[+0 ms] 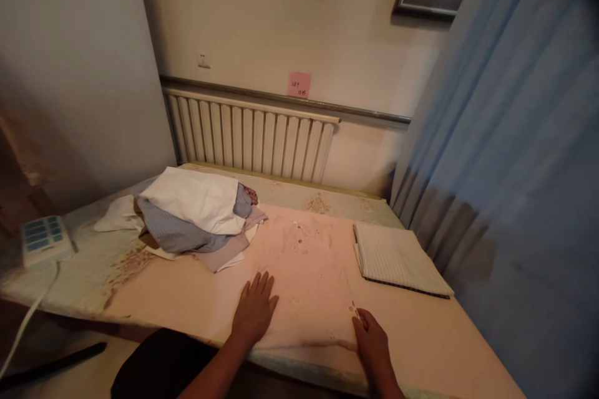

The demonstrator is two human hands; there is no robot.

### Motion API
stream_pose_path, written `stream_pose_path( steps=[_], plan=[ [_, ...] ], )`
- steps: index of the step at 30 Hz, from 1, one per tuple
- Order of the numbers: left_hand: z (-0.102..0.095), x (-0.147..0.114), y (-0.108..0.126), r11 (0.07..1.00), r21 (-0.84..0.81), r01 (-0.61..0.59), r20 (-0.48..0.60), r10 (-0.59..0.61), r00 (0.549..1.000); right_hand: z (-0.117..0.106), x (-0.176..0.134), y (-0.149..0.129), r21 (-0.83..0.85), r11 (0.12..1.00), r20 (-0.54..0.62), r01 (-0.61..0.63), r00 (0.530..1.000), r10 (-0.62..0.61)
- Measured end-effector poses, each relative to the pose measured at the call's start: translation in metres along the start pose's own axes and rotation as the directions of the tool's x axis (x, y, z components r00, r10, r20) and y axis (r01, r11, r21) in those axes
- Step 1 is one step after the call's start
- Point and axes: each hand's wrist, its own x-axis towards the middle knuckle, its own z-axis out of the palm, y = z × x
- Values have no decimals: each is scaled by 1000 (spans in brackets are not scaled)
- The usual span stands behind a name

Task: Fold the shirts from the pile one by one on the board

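Note:
A thin pink cloth with faint flower patterns and a few small dark dots lies spread on the pink table cover. My left hand rests flat near its left edge, palm down and fingers stretched out. At the near right corner, my right hand is closed, pinching the cloth's edge between thumb and fingers. Small pale cut-out shapes show just above those fingers. The cloth's near edge runs along the table's front edge.
A heap of garments, topped by a white cloth, lies at the left. To the right sits a folded striped cloth. A power strip with a white cord is at far left. Behind are a radiator and a blue curtain.

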Motion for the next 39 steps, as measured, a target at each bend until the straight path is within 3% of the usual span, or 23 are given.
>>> stream_pose_path(
  steps=[39],
  plan=[
    [2,2,0,1000,-29,7,1,-7,1000,-2,-5,-3,47,999,-31,14,999,-13]
  ],
)
